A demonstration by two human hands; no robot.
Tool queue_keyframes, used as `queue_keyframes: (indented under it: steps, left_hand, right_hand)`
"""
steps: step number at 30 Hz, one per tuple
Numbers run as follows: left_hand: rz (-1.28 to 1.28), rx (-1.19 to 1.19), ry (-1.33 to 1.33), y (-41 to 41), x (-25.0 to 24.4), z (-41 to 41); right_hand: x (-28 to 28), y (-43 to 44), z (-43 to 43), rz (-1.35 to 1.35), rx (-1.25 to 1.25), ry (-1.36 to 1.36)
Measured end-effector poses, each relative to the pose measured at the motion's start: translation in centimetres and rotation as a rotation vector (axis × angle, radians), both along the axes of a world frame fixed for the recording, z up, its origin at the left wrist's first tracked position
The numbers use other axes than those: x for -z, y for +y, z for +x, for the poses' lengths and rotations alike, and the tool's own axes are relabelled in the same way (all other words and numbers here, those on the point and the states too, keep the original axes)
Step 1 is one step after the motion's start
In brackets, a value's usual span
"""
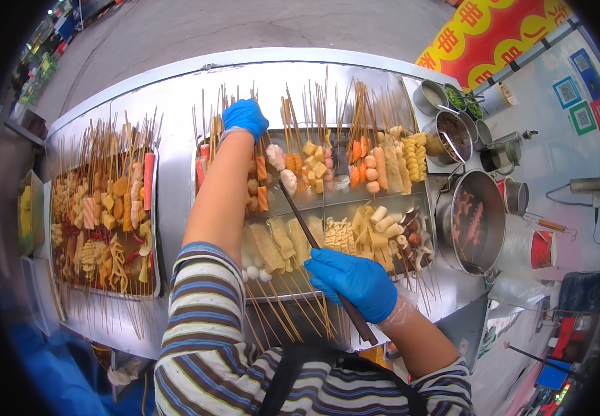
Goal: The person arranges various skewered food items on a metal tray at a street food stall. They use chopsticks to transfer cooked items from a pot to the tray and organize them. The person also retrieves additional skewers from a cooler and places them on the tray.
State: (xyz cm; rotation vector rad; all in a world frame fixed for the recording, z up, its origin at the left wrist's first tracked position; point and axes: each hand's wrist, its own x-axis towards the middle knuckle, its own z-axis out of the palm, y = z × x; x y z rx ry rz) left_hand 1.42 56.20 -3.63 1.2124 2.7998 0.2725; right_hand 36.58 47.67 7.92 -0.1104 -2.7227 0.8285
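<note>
My right hand (354,283), in a blue glove, grips long dark chopsticks (300,216) that slant away from me over a steaming, divided metal pan (310,207). Their far tip is beside a whitish ball on a skewer (289,180). My left hand (246,118), also in a blue glove, is curled over bamboo skewers at the pan's far rim. Its fingertips are hidden, so whether it grips any of them cannot be told. Skewered tofu cubes (314,158), pinkish balls (371,169) and orange-striped pieces (262,197) lie in the far row. Tofu-skin skewers (266,247) fill the near row.
To the left stands a second pan (157,249) of skewers in reddish broth. A deep metal pot (479,221) with reddish skewers is at the right, below sauce pots (453,138) and bowls of chopped greens (455,98). Bamboo skewer ends (300,312) project towards me over the near rim.
</note>
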Motion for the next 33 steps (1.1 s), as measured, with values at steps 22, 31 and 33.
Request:
queue_keyframes:
  steps: [22,31,33]
  left_hand:
    - [0.208,-0.05,-0.034,-1.0,-0.8,1.6]
    - [0.756,-0.001,-0.367,-8.3,-6.0,2.0]
    - [0.832,0.042,-0.465,-10.5,-6.4,2.0]
  right_hand:
    - [1.6,-5.0,1.1,0.059,0.048,0.106]
    - [-2.8,-1.7,1.1,-0.16,0.279,0.132]
    - [-1.5,-1.4,-0.6,-0.228,0.311,0.163]
